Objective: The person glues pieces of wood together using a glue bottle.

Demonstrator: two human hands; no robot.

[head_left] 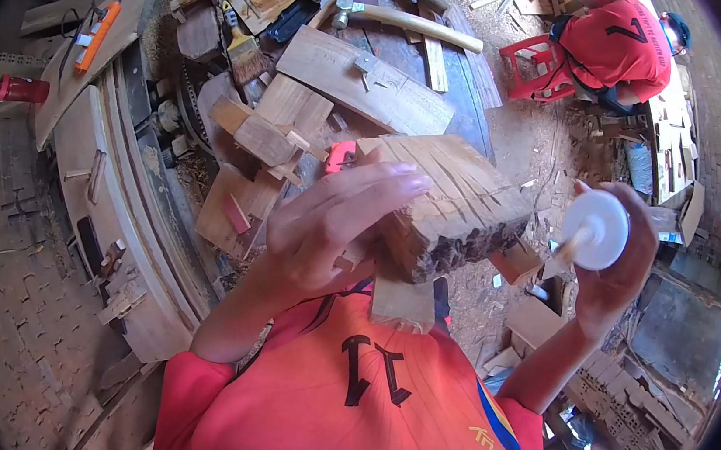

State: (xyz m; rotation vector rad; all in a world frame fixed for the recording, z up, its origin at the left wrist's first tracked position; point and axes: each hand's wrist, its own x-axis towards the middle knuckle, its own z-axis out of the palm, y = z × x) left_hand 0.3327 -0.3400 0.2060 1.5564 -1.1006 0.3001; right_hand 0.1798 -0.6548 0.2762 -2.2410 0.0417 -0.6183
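Note:
My left hand (322, 212) rests at the left side of a thick wooden block (461, 187), with fingers along its upper edge and the thumb hidden. The block has rough grooves on top and a dark, ragged front edge. My right hand (625, 253) is wrapped round a white bottle (597, 230), seen end-on, with a narrow brownish nozzle pointing toward the block. Bottle and block are apart. Under the block a smaller piece of wood (403, 304) sticks out toward my chest.
A claw hammer (417, 25), a paintbrush (245, 50) and a wide board (362, 80) lie on the cluttered workbench ahead. Another person in a red shirt (617, 41) sits by a red stool (535, 68). A long curved wooden piece (127, 227) stands at the left.

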